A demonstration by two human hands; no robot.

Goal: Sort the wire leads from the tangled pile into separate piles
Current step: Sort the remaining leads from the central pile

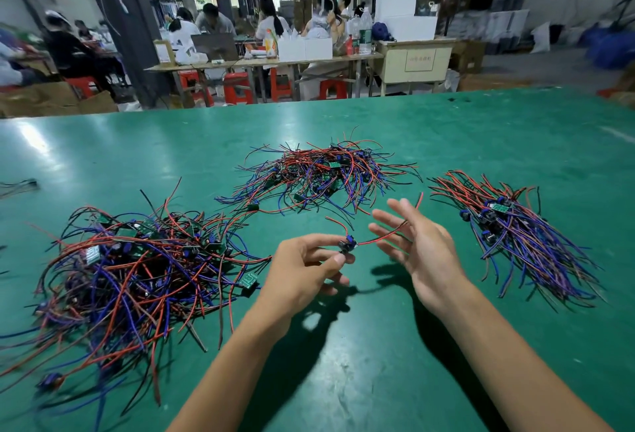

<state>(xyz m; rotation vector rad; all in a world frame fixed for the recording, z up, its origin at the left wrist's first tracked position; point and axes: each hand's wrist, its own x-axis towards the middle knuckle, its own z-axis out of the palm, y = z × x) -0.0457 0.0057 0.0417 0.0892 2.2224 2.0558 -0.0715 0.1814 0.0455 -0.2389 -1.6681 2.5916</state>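
Pinched in left-hand fingers (338, 259) over the green worktop (378, 345), right-hand fingers (388, 222) spread: small red-wired lead (347, 245), apparently dragging, liable to snag the near tangled red-blue-black wire pile (137, 266).

Green table (378, 345), red, blue, seemingly black wire leads (137, 270), red stools (237, 88)

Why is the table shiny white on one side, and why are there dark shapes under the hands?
Head view: a ceiling light reflects as white glare on the green table at far left; the dark shapes are shadows cast by the left hand and right hand and their arms. The pile on the right looks smeared by motion blur, and the wide lens bends the table's far edge.
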